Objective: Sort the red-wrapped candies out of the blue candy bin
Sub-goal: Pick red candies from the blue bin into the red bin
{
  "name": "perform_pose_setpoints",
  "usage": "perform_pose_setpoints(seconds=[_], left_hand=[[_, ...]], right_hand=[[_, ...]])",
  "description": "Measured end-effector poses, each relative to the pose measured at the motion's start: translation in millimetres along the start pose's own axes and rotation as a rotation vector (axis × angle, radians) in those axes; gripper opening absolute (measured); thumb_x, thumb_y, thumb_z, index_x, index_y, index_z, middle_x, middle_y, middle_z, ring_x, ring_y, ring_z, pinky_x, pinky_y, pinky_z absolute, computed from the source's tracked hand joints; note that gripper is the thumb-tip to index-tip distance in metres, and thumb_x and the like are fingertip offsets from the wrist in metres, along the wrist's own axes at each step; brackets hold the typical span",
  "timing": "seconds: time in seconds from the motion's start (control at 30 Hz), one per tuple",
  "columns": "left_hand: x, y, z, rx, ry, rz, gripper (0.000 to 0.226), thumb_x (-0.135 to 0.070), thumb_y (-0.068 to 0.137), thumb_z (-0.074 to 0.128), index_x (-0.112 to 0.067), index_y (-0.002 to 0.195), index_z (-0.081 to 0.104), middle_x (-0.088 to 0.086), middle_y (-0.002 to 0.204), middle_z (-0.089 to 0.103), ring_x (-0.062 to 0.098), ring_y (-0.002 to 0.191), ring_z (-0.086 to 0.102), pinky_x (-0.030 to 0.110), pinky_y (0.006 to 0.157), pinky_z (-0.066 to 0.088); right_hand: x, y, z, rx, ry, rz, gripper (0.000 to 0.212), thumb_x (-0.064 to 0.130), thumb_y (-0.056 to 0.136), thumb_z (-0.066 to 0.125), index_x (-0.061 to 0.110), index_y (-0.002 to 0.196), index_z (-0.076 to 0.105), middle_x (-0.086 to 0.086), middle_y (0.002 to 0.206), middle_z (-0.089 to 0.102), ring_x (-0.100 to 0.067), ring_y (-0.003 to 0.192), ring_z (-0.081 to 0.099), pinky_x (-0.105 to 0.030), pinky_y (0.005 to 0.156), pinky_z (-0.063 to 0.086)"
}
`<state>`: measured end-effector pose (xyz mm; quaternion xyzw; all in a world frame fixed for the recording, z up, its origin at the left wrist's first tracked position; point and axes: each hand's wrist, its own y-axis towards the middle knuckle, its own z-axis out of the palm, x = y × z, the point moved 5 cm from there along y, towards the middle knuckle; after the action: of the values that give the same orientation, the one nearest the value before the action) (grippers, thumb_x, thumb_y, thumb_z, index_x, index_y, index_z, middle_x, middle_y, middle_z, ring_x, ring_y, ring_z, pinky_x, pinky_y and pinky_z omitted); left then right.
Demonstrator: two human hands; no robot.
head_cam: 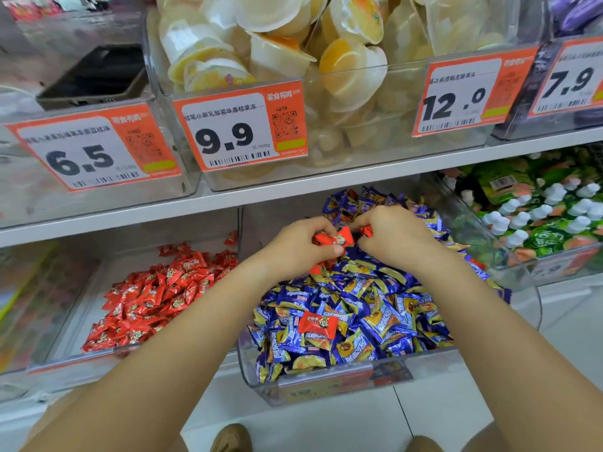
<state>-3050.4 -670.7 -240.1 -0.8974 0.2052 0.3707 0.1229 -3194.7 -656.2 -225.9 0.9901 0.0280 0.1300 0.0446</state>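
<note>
Hands: left hand (295, 244) curls round a clutch of red candies (332, 240); right hand (391, 238) pinches one more red candy (367, 230) at its fingertips, both over the back of the blue bin (313, 391).
Stray: one red stray (317, 323) lies flat on top of the blue candies (368, 308) near the front, well apart from both hands.
Red bin: the red bin (94, 358) sits just left of the blue one, already part filled with a red pile (156, 295).
Risk, spill: the left hand looks full, so adding another piece could squeeze one out and drop it back among the blue wrappers (or between the bins).
Risk, miss: red pieces buried under the blue heap may go unseen; a bit of red shows below the left hand.
Risk, mix: a blue wrapper could be caught up in the grab.
Writing: price tags above read 6.5 (81, 159), 9.9 (225, 140), 12.0 (453, 102) and 7.9 (571, 80); blue wrappers seem to say "Alpenliebe" (small, not sure).
</note>
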Motion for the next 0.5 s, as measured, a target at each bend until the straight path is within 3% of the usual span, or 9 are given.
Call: perform_pose_setpoints(seconds=[0.07,0.17,0.27,0.37,0.5], left_hand=[[1,6,10,0.031,0.157,-0.008,0.016,-0.029,0.090,0.064,-0.024,0.103,0.055,-0.001,0.098,0.061,0.012,0.073,0.057,0.022,0.063,0.048],[6,9,13,0.001,0.297,-0.032,0.026,-0.032,0.091,0.062,-0.022,0.115,0.054,0.000,0.102,0.058,0.018,0.083,0.054,0.030,0.074,0.045],[15,8,0,-0.095,0.192,-0.085,0.026,-0.032,0.092,0.061,-0.023,0.115,0.055,-0.003,0.095,0.053,0.014,0.073,0.052,0.026,0.064,0.039],[16,9,-7,-0.121,0.098,-0.089,0.019,-0.031,0.090,0.064,-0.026,0.104,0.053,-0.006,0.087,0.051,0.008,0.064,0.050,0.019,0.053,0.035],[4,9,12,0.013,0.105,-0.009,0.018,-0.029,0.089,0.065,-0.024,0.103,0.055,-0.006,0.088,0.054,0.013,0.074,0.054,0.024,0.059,0.039]], right_hand=[[-6,2,2,-0.034,-0.153,0.041,0.034,0.020,0.087,0.058,0.035,0.116,0.065,0.000,0.116,0.065,-0.024,0.103,0.059,-0.030,0.068,0.042],[-14,3,2,-0.036,-0.231,0.093,0.018,0.031,0.089,0.061,0.028,0.104,0.070,-0.001,0.106,0.066,-0.025,0.098,0.061,-0.029,0.064,0.041],[-13,6,3,-0.019,-0.175,0.054,0.017,0.037,0.089,0.062,0.030,0.102,0.070,-0.001,0.105,0.066,-0.024,0.097,0.061,-0.030,0.066,0.045],[-1,11,12,0.000,-0.197,-0.067,0.031,0.021,0.091,0.056,0.036,0.117,0.064,0.000,0.113,0.065,-0.024,0.101,0.061,-0.030,0.064,0.044],[6,14,22,0.011,-0.276,-0.083,0.030,0.016,0.090,0.052,0.029,0.115,0.064,-0.005,0.104,0.062,-0.026,0.092,0.061,-0.031,0.060,0.038]])
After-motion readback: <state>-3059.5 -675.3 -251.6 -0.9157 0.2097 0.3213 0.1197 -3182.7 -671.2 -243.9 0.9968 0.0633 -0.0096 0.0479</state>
